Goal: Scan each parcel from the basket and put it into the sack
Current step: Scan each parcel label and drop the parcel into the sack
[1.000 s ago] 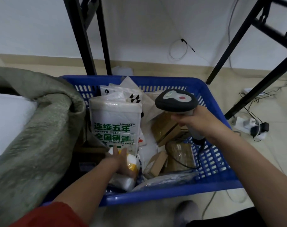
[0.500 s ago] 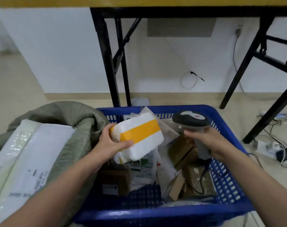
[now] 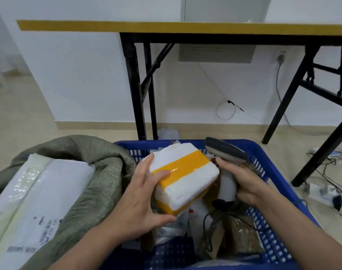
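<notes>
So the parcel (image 3: pixel 183 177) is a white foam-wrapped block with a wide band of yellow tape round it, held up in the air above the blue basket (image 3: pixel 271 172), tilted a bit. The left hand (image 3: pixel 143 195) grips it from its left end: thumb curled under the near bottom corner, one finger lying over the yellow tape on top, another reaching up the far edge. Just right of that grip, pretty much touching the parcel's right end, is the barcode scanner (image 3: pixel 226 152), dark grey head with a white handle. The right hand (image 3: pixel 244 182) is wrapped round the handle, with the head pointing away from the person and leaning over toward the parcel. Its black cable (image 3: pixel 207 227) drops down from the handle into the basket. Below the grip there are more parcels in the basket: a couple of brown tape-wrapped ones (image 3: pixel 242 236) and some clear or white poly bags, hard to tell apart. Left of the grip, right up against the basket, sits the grey-green woven sack (image 3: pixel 100 184), mouth open, with a big white mailer (image 3: pixel 41 199) lying in it, barcode label facing up. Beyond the hands stands a folding table (image 3: pixel 185 28) with a yellow edge and black legs, and over on the right a power strip (image 3: pixel 320 191) with tangled leads lies on the floor.
</notes>
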